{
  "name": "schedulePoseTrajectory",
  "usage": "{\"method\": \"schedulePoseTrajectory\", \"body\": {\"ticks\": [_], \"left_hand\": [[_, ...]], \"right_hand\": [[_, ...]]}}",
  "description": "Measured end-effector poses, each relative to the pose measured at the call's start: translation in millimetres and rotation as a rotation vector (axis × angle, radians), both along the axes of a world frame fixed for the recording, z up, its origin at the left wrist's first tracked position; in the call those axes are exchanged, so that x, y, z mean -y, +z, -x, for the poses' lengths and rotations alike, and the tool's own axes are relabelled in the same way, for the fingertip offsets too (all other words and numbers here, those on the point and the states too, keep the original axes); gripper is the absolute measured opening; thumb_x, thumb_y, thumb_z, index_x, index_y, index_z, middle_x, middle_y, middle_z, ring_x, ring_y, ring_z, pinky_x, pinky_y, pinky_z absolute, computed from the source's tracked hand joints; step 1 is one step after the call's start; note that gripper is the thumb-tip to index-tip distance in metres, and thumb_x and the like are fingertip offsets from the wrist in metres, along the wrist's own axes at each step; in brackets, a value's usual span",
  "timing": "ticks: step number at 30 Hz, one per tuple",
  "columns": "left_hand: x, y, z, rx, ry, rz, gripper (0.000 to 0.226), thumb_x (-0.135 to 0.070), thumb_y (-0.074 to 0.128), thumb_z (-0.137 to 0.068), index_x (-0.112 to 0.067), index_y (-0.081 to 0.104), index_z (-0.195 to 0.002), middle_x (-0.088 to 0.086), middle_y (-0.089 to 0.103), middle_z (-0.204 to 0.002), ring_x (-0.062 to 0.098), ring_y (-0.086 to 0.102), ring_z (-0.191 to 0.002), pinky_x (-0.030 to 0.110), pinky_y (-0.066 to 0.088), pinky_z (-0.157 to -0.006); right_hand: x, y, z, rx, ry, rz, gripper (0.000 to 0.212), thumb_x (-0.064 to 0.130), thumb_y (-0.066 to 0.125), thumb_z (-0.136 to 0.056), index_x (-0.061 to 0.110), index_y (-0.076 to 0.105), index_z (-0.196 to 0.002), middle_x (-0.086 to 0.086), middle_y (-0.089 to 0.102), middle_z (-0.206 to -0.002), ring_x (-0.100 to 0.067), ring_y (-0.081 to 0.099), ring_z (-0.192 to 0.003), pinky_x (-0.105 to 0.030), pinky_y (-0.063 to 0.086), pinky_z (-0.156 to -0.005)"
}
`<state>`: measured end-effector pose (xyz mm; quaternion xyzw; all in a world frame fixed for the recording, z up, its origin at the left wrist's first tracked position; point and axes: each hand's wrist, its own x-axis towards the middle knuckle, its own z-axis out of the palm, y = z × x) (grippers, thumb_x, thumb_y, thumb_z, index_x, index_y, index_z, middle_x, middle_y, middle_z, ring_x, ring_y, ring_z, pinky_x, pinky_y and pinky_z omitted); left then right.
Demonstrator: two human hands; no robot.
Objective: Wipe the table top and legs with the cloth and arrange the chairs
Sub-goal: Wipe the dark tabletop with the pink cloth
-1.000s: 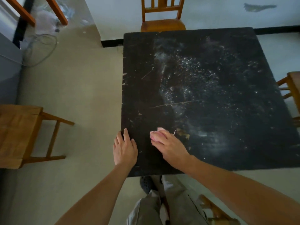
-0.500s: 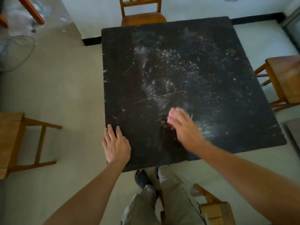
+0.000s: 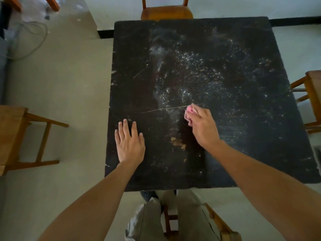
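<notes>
Room: a pale floor (image 3: 69,84) surrounds a square black desk (image 3: 243,136), and a light wall (image 3: 225,6) with a black skirting strip (image 3: 295,21) runs behind it.
At the feet: grey trousers (image 3: 152,221) and one dark shoe (image 3: 147,195) show below the desk's near edge. The near chair (image 3: 220,225), of wood, is just beside them on the right and partly out of frame.
Left: the left hand (image 3: 129,145) lies flat on the desk near its near-left corner, palm down, fingers straight and slightly spread, holding nothing.
Right: the right hand (image 3: 203,127) is further in, its fingers curled round the cloth (image 3: 190,109) and pressing it to the top.
Task thing: the cloth is small, pink and bunched. Only a bit pokes out past the fingers, touching the desk at the right end of a long thin scratch (image 3: 161,109).
Surface: a chipped tan patch (image 3: 178,142) lies between the two hands, nearer the right wrist. White specks (image 3: 191,75) scatter over the middle and far half.
Sides: the left chair (image 3: 12,133) stands well apart from the desk. The right chair (image 3: 312,94) stands near the right edge, cut by the frame.
Far edge: the far chair (image 3: 166,13) sits against the desk; whether its seat goes under the top I cannot tell.
Far corner: a grey cable (image 3: 34,40) loops on the floor at the far left.
</notes>
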<state>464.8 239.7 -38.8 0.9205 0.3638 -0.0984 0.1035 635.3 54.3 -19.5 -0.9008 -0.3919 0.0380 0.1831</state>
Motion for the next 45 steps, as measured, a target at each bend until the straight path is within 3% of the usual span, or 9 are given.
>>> {"method": "schedulePoseTrajectory", "body": {"ticks": [8, 11, 14, 22, 28, 31, 37, 42, 45], "left_hand": [[-2, -4, -12, 0.041, 0.110, -0.032, 0.054, -0.038, 0.027, -0.100, -0.016, 0.028, -0.149, 0.010, 0.013, -0.160, 0.027, 0.005, -0.148, 0.043, 0.004, -0.120], [-3, -5, -12, 0.040, 0.120, -0.048, 0.055, -0.040, 0.025, -0.100, -0.017, 0.028, -0.149, 0.009, 0.015, -0.159, 0.027, 0.006, -0.148, 0.041, 0.003, -0.120], [-1, -5, -12, 0.029, 0.125, -0.046, 0.054, -0.041, 0.024, -0.100, -0.019, 0.028, -0.149, 0.007, 0.015, -0.160, 0.025, 0.005, -0.148, 0.041, 0.004, -0.120], [-5, -5, -11, 0.013, 0.119, -0.047, 0.057, -0.044, 0.019, -0.098, -0.020, 0.030, -0.149, 0.007, 0.015, -0.160, 0.024, 0.005, -0.148, 0.041, 0.004, -0.119], [-4, -5, -12, 0.015, 0.120, -0.039, 0.056, -0.045, 0.017, -0.099, -0.022, 0.028, -0.149, 0.006, 0.015, -0.160, 0.023, 0.004, -0.148, 0.039, 0.000, -0.119], [-6, -5, -11, 0.004, 0.118, -0.034, 0.058, -0.046, 0.014, -0.098, -0.023, 0.028, -0.149, 0.005, 0.013, -0.160, 0.023, 0.002, -0.148, 0.039, -0.001, -0.118], [-7, -5, -10, 0.003, 0.105, -0.023, 0.056, -0.045, 0.020, -0.098, -0.021, 0.032, -0.148, 0.007, 0.017, -0.159, 0.024, 0.006, -0.148, 0.041, 0.002, -0.120], [-8, -9, -11, -0.004, 0.111, -0.029, 0.056, -0.047, 0.019, -0.098, -0.022, 0.036, -0.145, 0.007, 0.025, -0.157, 0.026, 0.014, -0.146, 0.044, 0.011, -0.117], [-9, -9, -11, -0.014, 0.109, -0.018, 0.057, -0.047, 0.018, -0.098, -0.022, 0.038, -0.144, 0.008, 0.026, -0.156, 0.027, 0.017, -0.145, 0.046, 0.012, -0.116]], "right_hand": [[21, -25, 35, 0.088, 0.983, 0.127, 0.058, 0.002, 0.051, -0.087, 0.007, 0.042, -0.144, -0.013, 0.041, -0.151, -0.034, 0.040, -0.137, -0.049, 0.043, -0.107], [-45, -26, -70, 0.015, 0.486, -0.009, 0.034, 0.008, 0.050, -0.094, 0.013, 0.066, -0.122, -0.016, 0.060, -0.131, -0.034, 0.061, -0.113, -0.051, 0.048, -0.098], [-85, -3, -129, 0.033, 0.193, 0.051, 0.037, 0.007, 0.042, -0.098, 0.006, 0.062, -0.129, -0.015, 0.051, -0.142, -0.032, 0.048, -0.121, -0.047, 0.044, -0.104], [-39, -10, -7, 0.052, 1.081, 0.019, 0.038, 0.012, 0.039, -0.096, 0.007, 0.057, -0.129, -0.011, 0.056, -0.138, -0.028, 0.051, -0.125, -0.042, 0.053, -0.095], [-156, 1, -153, 0.033, 0.278, 0.006, 0.027, 0.007, 0.045, -0.094, 0.005, 0.069, -0.106, -0.017, 0.061, -0.128, -0.038, 0.053, -0.114, -0.041, 0.045, -0.096], [-160, 10, -122, 0.031, 0.349, -0.082, 0.035, 0.017, 0.044, -0.101, 0.007, 0.062, -0.129, -0.011, 0.055, -0.138, -0.026, 0.047, -0.120, -0.040, 0.042, -0.104], [-115, -21, -50, -0.114, 0.942, -0.054, 0.033, 0.006, 0.049, -0.096, 0.008, 0.063, -0.126, -0.010, 0.059, -0.134, -0.024, 0.051, -0.126, -0.038, 0.042, -0.106], [-206, 2, -212, 0.043, 0.087, 0.122, 0.021, 0.010, 0.054, -0.089, 0.014, 0.064, -0.107, -0.017, 0.064, -0.112, -0.037, 0.060, -0.102, -0.040, 0.049, -0.084], [-213, 26, -195, 0.117, 0.208, 0.083, 0.024, 0.012, 0.047, -0.101, 0.010, 0.063, -0.119, -0.015, 0.057, -0.128, -0.032, 0.050, -0.113, -0.047, 0.046, -0.097]]}}
